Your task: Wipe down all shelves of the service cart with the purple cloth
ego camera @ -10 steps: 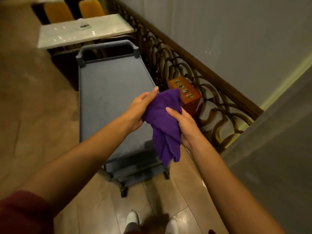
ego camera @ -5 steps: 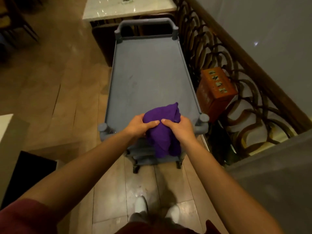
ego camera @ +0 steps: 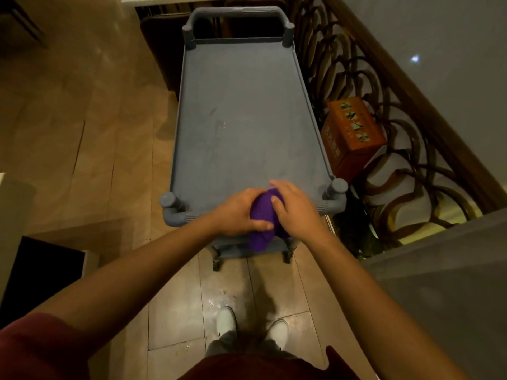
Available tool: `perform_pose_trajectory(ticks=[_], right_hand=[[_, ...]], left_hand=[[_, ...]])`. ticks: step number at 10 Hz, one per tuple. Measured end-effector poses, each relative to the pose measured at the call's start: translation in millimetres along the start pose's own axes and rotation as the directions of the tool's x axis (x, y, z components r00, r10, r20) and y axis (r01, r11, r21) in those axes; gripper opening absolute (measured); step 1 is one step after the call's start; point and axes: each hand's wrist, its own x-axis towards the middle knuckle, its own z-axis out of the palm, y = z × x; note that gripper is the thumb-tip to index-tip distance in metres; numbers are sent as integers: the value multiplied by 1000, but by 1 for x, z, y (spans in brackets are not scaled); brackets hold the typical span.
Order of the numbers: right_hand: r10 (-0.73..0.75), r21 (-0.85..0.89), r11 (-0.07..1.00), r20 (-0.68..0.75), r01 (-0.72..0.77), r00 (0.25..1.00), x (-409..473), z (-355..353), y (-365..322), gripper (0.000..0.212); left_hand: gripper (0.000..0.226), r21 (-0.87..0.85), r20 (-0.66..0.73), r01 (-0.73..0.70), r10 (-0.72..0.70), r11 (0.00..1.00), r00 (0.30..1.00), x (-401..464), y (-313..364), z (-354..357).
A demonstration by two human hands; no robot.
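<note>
Both hands [ego camera: 238, 212] (bunched) round purple cloth [ego camera: 262, 215]

We count one grey service cart [ego camera: 247, 111], one purple cloth [ego camera: 262, 215], one orange box [ego camera: 354, 133], two hands, left [ego camera: 236, 212] and right [ego camera: 295, 209], and two white shoes, one [ego camera: 226, 320] beside the other [ego camera: 278, 330].

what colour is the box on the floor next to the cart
Orange, with dark and pale markings on its top; the box shows in the head view, right of the service cart.
</note>
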Motion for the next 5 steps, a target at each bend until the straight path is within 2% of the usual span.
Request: perform_pose_trajectory(ticks=[1, 2, 3, 4, 5], right_hand=[[-33, -78, 996, 122, 43, 992, -8, -5, -2, 58], [30, -195, 981, 37, -22, 999, -22, -3, -2, 64], [111, -277, 954, -23, -113, 994, -30, 1, -8, 65], [179, -291, 940, -18, -176, 984, -30, -2, -17, 70], [163, -247, 952, -99, -183, 982, -15, -21, -27, 74]], left_hand=[[82, 77, -69, -13, 18, 997, 997, -3, 2, 13], [82, 186, -190, -1, 37, 983, 981, -2, 4, 23], [86, 201, -136, -10, 38, 980, 990, 0, 3, 21], [102, 188, -35, -54, 62, 981, 997, -3, 7, 1], [106, 255, -78, -38, 59, 966, 995, 3, 13, -23]])
